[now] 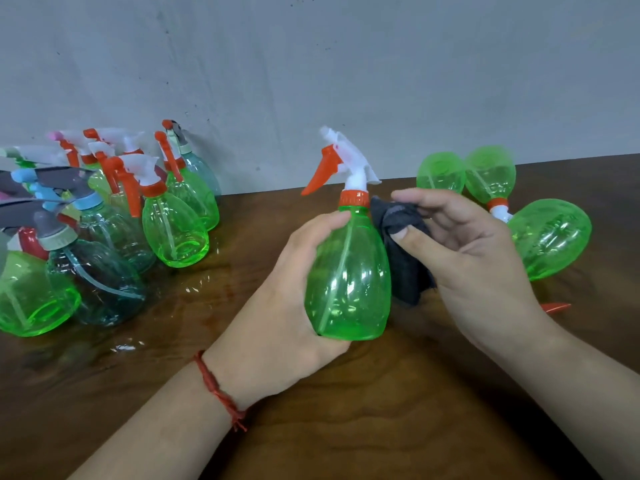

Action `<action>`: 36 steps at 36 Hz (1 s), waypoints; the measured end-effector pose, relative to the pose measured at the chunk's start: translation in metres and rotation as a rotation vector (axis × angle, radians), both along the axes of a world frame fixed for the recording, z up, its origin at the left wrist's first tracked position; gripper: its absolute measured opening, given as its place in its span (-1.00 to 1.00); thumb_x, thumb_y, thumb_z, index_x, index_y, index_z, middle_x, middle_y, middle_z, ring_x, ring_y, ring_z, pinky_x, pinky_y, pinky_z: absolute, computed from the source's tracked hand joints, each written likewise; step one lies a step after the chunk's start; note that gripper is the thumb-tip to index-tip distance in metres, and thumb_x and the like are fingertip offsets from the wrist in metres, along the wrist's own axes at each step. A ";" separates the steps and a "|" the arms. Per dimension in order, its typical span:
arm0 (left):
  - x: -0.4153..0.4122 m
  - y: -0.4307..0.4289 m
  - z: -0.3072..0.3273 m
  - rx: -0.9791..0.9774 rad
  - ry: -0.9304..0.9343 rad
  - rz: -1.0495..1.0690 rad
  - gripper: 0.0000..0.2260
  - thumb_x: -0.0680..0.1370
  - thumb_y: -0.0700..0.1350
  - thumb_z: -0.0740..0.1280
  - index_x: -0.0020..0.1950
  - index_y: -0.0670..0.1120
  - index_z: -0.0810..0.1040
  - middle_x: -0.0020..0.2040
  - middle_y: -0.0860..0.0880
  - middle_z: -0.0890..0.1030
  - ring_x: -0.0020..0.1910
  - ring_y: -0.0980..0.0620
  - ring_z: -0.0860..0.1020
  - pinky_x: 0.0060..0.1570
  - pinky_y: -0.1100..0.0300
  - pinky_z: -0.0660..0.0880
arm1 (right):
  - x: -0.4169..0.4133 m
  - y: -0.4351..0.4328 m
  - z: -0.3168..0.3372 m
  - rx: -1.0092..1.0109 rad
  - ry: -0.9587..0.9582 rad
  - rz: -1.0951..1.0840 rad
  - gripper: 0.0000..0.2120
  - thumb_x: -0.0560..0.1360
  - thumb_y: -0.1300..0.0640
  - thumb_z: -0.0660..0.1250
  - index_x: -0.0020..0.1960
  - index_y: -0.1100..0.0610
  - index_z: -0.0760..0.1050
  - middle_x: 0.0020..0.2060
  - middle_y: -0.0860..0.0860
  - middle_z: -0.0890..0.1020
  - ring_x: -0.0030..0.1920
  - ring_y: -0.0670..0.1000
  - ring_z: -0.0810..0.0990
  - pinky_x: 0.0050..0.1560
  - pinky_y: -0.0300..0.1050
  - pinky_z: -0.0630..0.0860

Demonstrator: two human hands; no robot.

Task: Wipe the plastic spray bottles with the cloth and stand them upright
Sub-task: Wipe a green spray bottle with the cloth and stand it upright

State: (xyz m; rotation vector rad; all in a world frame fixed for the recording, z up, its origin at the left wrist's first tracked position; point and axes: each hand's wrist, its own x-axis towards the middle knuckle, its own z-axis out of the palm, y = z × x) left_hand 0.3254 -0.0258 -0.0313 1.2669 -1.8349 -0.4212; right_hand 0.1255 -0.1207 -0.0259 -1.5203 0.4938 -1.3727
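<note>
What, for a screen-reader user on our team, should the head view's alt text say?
A person's left hand holds a green spray bottle upright over a brown wooden table while the right hand holds a dark grey cloth against its side. Other bottles stand clustered at left; more green ones lie on their sides at right.
</note>
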 end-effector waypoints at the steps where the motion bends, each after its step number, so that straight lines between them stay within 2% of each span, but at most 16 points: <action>1: -0.001 0.000 0.000 -0.009 -0.020 -0.001 0.02 0.39 -0.19 0.70 0.69 0.06 0.17 0.57 0.02 0.37 0.45 -0.01 0.53 0.45 0.15 0.46 | 0.000 0.001 0.000 -0.012 0.003 -0.001 -0.71 0.59 0.43 0.39 0.24 0.18 0.63 0.09 0.02 0.76 0.14 -0.02 0.72 0.16 -0.17 0.60; 4: -0.003 0.001 0.001 -0.019 -0.041 0.015 0.06 0.37 -0.13 0.73 0.70 0.04 0.16 0.59 0.08 0.36 0.54 0.03 0.45 0.50 0.22 0.40 | 0.001 0.002 -0.001 -0.046 0.032 0.003 -0.73 0.60 0.41 0.39 0.23 0.16 0.64 0.10 0.01 0.77 0.14 -0.02 0.73 0.17 -0.17 0.61; 6: -0.006 0.004 0.002 0.018 0.002 0.020 0.09 0.33 -0.09 0.75 0.70 0.13 0.16 0.57 0.15 0.39 0.53 0.11 0.45 0.47 0.29 0.40 | 0.001 0.002 -0.001 -0.085 0.061 0.010 -0.73 0.62 0.40 0.37 0.23 0.15 0.65 0.14 0.04 0.75 0.19 0.01 0.72 0.25 -0.13 0.59; 8: -0.006 0.004 0.002 0.034 0.016 0.012 0.11 0.32 -0.07 0.75 0.70 0.17 0.16 0.55 0.19 0.41 0.52 0.12 0.46 0.46 0.25 0.43 | 0.001 0.001 -0.002 -0.100 0.076 0.021 -0.72 0.63 0.42 0.35 0.23 0.14 0.65 0.17 0.04 0.74 0.22 0.00 0.70 0.28 -0.16 0.57; 11: -0.004 0.001 0.000 -0.013 -0.031 0.020 0.06 0.35 -0.08 0.73 0.70 0.04 0.19 0.59 0.14 0.38 0.57 0.05 0.42 0.52 0.13 0.41 | 0.000 -0.001 -0.004 -0.120 0.137 0.019 -0.69 0.64 0.42 0.34 0.22 0.10 0.66 0.18 0.01 0.73 0.24 0.00 0.69 0.31 -0.10 0.57; 15: 0.001 0.000 -0.003 -0.054 -0.001 0.070 0.04 0.34 -0.08 0.73 0.69 0.02 0.22 0.58 0.15 0.38 0.58 0.07 0.40 0.54 0.16 0.38 | 0.000 0.001 -0.005 -0.235 0.240 -0.028 -0.62 0.60 0.49 0.35 0.19 0.08 0.69 0.19 -0.05 0.72 0.30 0.02 0.65 0.37 -0.08 0.54; 19: 0.007 -0.001 -0.004 -0.055 0.093 0.138 0.04 0.32 -0.09 0.74 0.68 0.11 0.24 0.53 0.20 0.43 0.53 0.05 0.46 0.50 0.05 0.46 | -0.001 0.006 -0.005 -0.327 0.292 -0.002 -0.60 0.56 0.56 0.33 0.16 0.14 0.71 0.18 -0.03 0.71 0.29 0.04 0.66 0.32 -0.12 0.54; 22: 0.011 -0.003 -0.004 -0.054 0.161 0.189 0.02 0.31 -0.09 0.74 0.65 0.14 0.26 0.44 0.24 0.50 0.44 0.12 0.54 0.41 0.18 0.51 | -0.001 0.012 -0.003 -0.357 0.335 0.040 -0.58 0.55 0.58 0.30 0.14 0.16 0.72 0.17 -0.03 0.71 0.25 0.01 0.68 0.20 -0.19 0.59; 24: 0.011 -0.004 -0.004 -0.042 0.182 0.220 0.01 0.31 -0.08 0.74 0.64 0.17 0.27 0.39 0.27 0.53 0.38 0.18 0.57 0.37 0.24 0.52 | -0.002 0.014 -0.001 -0.403 0.374 0.038 -0.58 0.54 0.57 0.32 0.14 0.15 0.73 0.16 -0.06 0.71 0.25 -0.01 0.68 0.22 -0.24 0.56; 26: 0.011 -0.005 -0.004 -0.026 0.203 0.240 0.02 0.31 -0.07 0.74 0.63 0.21 0.27 0.37 0.29 0.54 0.36 0.20 0.58 0.36 0.20 0.54 | -0.003 0.014 0.000 -0.432 0.409 0.036 -0.58 0.53 0.56 0.34 0.14 0.12 0.74 0.16 -0.08 0.71 0.27 0.00 0.67 0.26 -0.25 0.54; 29: 0.011 -0.006 -0.004 -0.023 0.225 0.256 0.02 0.30 -0.07 0.74 0.63 0.24 0.27 0.40 0.23 0.55 0.38 0.17 0.57 0.39 0.12 0.54 | -0.005 0.015 0.001 -0.411 0.411 0.066 -0.58 0.55 0.54 0.34 0.17 0.11 0.72 0.16 -0.07 0.71 0.27 0.03 0.66 0.25 -0.20 0.55; 32: 0.012 -0.007 -0.006 -0.029 0.233 0.243 0.01 0.32 -0.11 0.74 0.64 0.20 0.27 0.41 0.22 0.54 0.39 0.16 0.57 0.38 0.20 0.53 | -0.003 0.016 -0.002 -0.372 0.384 0.074 -0.65 0.59 0.44 0.33 0.23 0.11 0.70 0.17 -0.06 0.70 0.28 0.08 0.65 0.26 -0.17 0.55; 36: 0.013 -0.007 -0.004 -0.074 0.074 0.221 0.04 0.34 -0.11 0.73 0.68 0.12 0.23 0.51 0.21 0.44 0.51 0.16 0.45 0.46 0.29 0.41 | -0.001 0.014 -0.007 -0.321 0.366 0.024 -0.67 0.62 0.40 0.38 0.25 0.07 0.69 0.16 -0.09 0.71 0.27 0.07 0.66 0.26 -0.10 0.57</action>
